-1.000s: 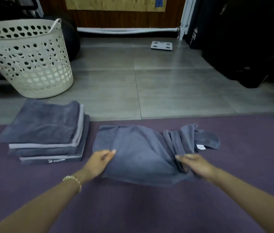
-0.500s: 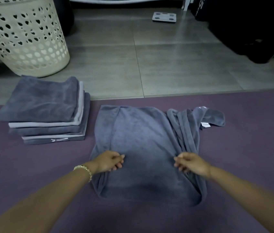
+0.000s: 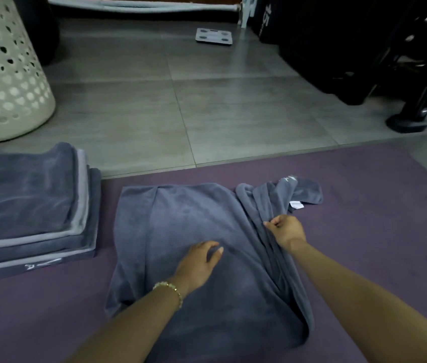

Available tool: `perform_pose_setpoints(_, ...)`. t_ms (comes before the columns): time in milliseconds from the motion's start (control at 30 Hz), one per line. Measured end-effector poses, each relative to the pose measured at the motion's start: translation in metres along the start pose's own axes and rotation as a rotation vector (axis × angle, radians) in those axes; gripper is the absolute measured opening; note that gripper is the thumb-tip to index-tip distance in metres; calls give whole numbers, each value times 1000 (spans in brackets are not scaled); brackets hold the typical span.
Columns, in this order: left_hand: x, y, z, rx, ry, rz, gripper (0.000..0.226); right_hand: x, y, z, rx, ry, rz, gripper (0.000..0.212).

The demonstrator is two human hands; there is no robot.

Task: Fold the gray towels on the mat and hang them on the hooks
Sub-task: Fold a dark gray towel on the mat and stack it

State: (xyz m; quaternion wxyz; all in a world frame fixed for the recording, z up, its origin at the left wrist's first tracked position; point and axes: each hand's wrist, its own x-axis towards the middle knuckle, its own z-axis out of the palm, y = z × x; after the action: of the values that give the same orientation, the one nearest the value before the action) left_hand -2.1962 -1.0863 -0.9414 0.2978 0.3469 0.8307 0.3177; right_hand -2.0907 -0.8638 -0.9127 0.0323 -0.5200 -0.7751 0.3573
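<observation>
A gray towel (image 3: pixel 181 221) lies spread on the purple mat (image 3: pixel 377 231), its right side bunched into long folds with a white label showing. My left hand (image 3: pixel 199 263) rests flat on the towel's middle, fingers relaxed. My right hand (image 3: pixel 285 229) pinches the bunched folds on the towel's right side. A stack of folded gray towels (image 3: pixel 26 205) sits on the mat to the left. No hooks are in view.
A cream perforated laundry basket (image 3: pixel 2 79) stands on the gray tiled floor at the far left. A bathroom scale (image 3: pixel 214 36) lies on the floor at the back. Dark bags and a black stand (image 3: pixel 411 116) fill the right rear.
My left hand let go of the towel's left edge and moved right onto its middle. My right hand shifted farther up the bunched folds. The camera tilted down and closer.
</observation>
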Motion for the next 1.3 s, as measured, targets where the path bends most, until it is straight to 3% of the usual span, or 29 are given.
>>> perform_pose_setpoints(200, 28, 26, 3, -200, -32, 33, 44, -12, -7, -65, 225, -72, 27, 42)
perform_pose_setpoints(433, 36, 91, -6, -191, -191, 120, 47, -54, 38, -164, 117, -393, 260, 34)
perform_pose_setpoints(567, 55, 103, -3, -186, -129, 100, 50, -36, 66, -180, -178, -714, 397, 23)
perform_pose_setpoints(633, 63, 111, 8, -176, -91, 79, 53, -25, 84, -183, -245, -792, 439, 22)
perform_pose_setpoints(700, 69, 123, 22, -124, -61, 110, 52, -11, 96, -186, -166, -783, 380, 18)
perform_pose_setpoints(833, 94, 152, 50, 27, -63, 113, 45, 39, 87, -186, 268, -531, 187, 12)
perform_pose_setpoints(900, 108, 166, 66, 144, -81, 30, 47, 63, 71, -177, 381, -466, 93, 11)
perform_pose_setpoints(1000, 127, 185, 85, 37, -91, -248, 54, 91, 47, -158, 510, -465, -2, 15)
perform_pose_setpoints(1067, 140, 192, 90, 24, -76, -373, 61, 106, 38, -142, 458, -526, -63, 25)
perform_pose_setpoints(1167, 154, 198, 96, 33, -45, -460, 64, 123, 47, -122, 98, -629, -194, 38)
perform_pose_setpoints(1300, 150, 208, 116, -162, 23, -519, 41, 140, 61, -113, 240, -609, -98, 46)
